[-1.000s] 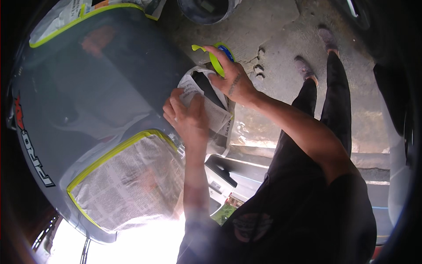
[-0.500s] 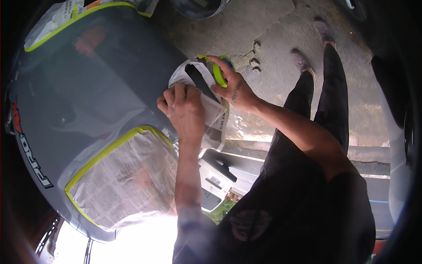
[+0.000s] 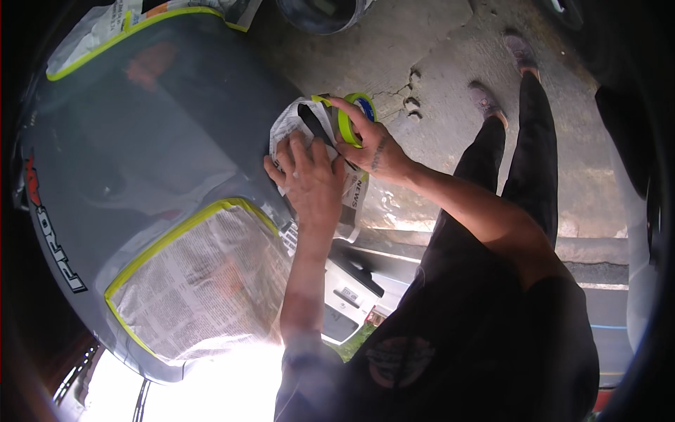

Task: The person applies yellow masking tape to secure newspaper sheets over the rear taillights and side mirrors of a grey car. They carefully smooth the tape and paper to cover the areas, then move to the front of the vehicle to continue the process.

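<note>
A roll of yellow-green masking tape (image 3: 346, 130) is in my right hand (image 3: 380, 149), held between forefinger and thumb. The forefinger reaches to a short tape end (image 3: 320, 100) at the top of a newspaper sheet (image 3: 285, 123). My left hand (image 3: 309, 176) lies on this sheet, its fingers spread and pressing it down. The newspaper wraps a part at the edge of a grey car body (image 3: 162, 126); a black strip (image 3: 315, 121) shows through between the hands. What lies beneath my left palm is hidden.
Taped newspaper (image 3: 204, 274) covers a window-shaped area of the grey body, with more masking paper (image 3: 91, 35) at the far left. A dark round container (image 3: 320, 14) stands on the concrete floor (image 3: 436, 63). A white vehicle (image 3: 351, 295) is beyond my left forearm.
My left hand has shifted slightly right, its fingers going from bunched on the newspaper to spread flat over it. The right hand keeps hold of the tape roll, barely moving.
</note>
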Tool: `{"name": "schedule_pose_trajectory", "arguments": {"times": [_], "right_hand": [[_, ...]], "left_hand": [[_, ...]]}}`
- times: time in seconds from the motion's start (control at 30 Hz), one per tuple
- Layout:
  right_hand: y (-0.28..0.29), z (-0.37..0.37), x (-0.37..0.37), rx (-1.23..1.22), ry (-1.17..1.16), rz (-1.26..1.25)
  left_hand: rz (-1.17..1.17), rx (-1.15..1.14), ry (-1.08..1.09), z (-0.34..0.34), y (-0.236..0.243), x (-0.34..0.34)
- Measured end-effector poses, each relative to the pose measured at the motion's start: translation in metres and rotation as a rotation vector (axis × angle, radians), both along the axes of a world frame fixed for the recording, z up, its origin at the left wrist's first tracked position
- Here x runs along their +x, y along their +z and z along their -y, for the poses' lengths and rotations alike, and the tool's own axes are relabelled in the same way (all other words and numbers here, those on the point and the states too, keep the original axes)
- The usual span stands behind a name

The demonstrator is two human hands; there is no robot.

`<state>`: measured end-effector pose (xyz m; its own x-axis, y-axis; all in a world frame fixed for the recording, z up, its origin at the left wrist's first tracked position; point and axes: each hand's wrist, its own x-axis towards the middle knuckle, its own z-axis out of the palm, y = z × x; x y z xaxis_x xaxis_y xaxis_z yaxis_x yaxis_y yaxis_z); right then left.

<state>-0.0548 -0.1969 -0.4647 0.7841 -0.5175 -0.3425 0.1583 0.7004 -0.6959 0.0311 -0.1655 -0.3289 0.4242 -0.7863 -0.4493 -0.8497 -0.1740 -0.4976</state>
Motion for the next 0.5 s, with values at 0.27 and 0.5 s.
{"name": "schedule_pose_trajectory", "arguments": {"times": [0.27, 0.5], "right_hand": [[0.011, 0.0, -0.007, 0.143, 0.016, 0.102], [0.016, -0.002, -0.011, 0.26, 0.039, 0.126]], "left_hand": [[-0.065, -0.076, -0.072, -0.012, -0.004, 0.017], [0.004, -0.326, 0.01, 0.018, 0.001, 0.004]]}}
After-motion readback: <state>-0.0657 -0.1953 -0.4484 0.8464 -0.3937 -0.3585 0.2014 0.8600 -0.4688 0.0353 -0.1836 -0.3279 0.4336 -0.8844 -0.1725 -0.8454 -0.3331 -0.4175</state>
